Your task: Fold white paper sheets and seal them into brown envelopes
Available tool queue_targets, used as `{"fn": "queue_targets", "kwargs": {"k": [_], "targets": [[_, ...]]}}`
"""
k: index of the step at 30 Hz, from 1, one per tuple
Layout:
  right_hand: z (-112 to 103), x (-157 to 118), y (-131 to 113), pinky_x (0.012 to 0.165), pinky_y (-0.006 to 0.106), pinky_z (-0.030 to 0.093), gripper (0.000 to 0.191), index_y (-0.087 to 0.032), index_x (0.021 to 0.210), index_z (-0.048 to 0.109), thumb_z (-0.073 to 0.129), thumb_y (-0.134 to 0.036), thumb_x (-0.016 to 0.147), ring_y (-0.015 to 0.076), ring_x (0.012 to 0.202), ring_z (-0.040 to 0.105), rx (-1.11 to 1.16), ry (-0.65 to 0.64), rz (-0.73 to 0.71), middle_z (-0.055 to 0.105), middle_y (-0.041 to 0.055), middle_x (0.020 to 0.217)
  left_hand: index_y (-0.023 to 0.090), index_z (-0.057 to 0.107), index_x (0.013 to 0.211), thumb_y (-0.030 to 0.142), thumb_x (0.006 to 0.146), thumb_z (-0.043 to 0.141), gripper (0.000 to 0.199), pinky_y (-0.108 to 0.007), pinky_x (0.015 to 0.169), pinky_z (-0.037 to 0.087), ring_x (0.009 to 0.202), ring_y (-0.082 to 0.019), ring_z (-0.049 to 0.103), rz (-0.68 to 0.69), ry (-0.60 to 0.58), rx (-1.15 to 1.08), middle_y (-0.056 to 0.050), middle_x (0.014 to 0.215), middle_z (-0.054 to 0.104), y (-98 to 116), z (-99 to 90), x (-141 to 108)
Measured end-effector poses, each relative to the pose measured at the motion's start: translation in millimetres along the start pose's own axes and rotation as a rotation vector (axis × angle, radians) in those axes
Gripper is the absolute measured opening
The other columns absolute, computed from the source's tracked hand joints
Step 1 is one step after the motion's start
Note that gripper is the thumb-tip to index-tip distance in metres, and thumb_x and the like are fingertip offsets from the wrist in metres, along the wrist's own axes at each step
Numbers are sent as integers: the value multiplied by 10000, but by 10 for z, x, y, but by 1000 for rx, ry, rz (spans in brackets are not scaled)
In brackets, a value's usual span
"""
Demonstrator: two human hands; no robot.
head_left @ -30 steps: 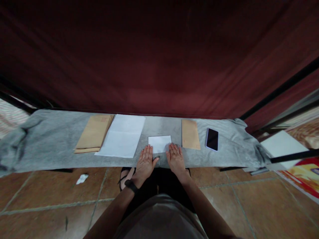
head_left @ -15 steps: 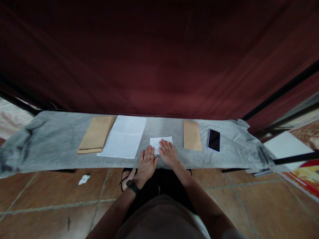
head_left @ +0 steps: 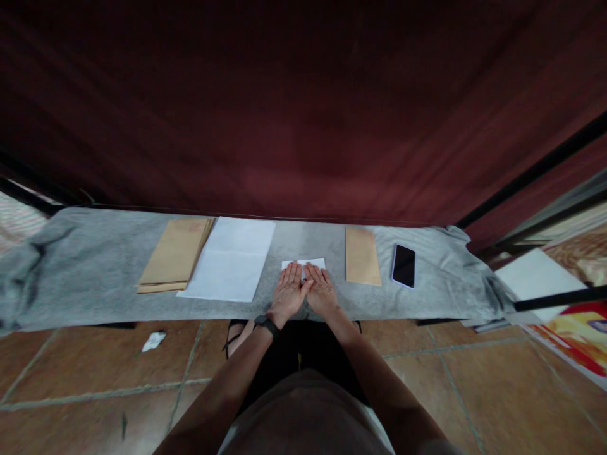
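Both my hands are palm down on the slip (head_left: pixel 320 263), side by side near the front edge of the bench. The left hand (head_left: pixel 288 292) is flat, fingers straight and close together, and grips nothing; its thumb is angled across toward the right hand (head_left: pixel 320 291). The right hand is likewise flat, fingers extended forward, and grips nothing. I cannot tell how hard either hand presses.

The slip is white and lies on the grey cloth (head_left: pixel 303 237) directly in front of me. Its far edge shows past my fingertips; my hands cover most of the remainder.

To the left of the slip are the white sheets (head_left: pixel 232 259), laid flat, and just beyond them the stack of brown envelopes (head_left: pixel 175 253). To the right are a single envelope (head_left: pixel 362 256) and, farther out, the phone (head_left: pixel 403 266), dark screen up. A black watch (head_left: pixel 267 325) is on my left wrist.
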State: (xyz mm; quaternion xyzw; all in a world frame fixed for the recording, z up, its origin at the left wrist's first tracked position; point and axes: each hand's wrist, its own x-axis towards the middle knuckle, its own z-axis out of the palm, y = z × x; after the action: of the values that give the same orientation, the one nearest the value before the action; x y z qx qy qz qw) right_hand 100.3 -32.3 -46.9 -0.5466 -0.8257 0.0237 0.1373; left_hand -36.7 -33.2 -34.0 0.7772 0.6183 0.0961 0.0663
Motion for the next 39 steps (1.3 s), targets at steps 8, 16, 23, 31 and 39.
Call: {"fn": "queue_targets", "kwargs": {"k": [8,16,23,31,39], "targets": [[-23,10,61,1202,461,247,531,-80,1529,375,368,-304,1048,260,1470,350,-22,44,120,389,168,1576,-7,341,1519,497,1025,240,713,-466,1238,224,1522,-292,231,-52,92,51,-211,1607,300,-165,11,-45],[-14,-27,153,1179,493,280,554,-61,1527,377,322,-347,1055,288,1435,399,-9,133,195,434,182,1545,29,363,1519,469,1024,232,675,-487,1239,212,1518,-283,247,-102,129,49,-193,1590,351,-215,-3,-68],[-5,-32,141,1176,505,271,542,-62,1522,389,307,-315,1049,294,1436,396,16,139,203,444,181,1539,74,404,1509,384,1027,210,605,-499,1248,177,1514,-270,265,-23,60,10,-143,1574,403,6,24,86],[-6,-45,155,1190,493,237,533,-70,1527,381,293,-265,1039,273,1460,360,-1,106,190,414,171,1560,171,368,1543,329,1020,244,559,-464,1253,194,1532,-225,212,77,-4,-26,-49,1603,377,140,75,219],[20,-52,167,1183,484,263,527,-67,1529,374,319,-262,1043,281,1448,383,-22,131,182,424,166,1553,66,337,1538,383,1028,244,608,-430,1254,186,1527,-231,228,21,70,16,-144,1613,329,-39,50,57]]}}
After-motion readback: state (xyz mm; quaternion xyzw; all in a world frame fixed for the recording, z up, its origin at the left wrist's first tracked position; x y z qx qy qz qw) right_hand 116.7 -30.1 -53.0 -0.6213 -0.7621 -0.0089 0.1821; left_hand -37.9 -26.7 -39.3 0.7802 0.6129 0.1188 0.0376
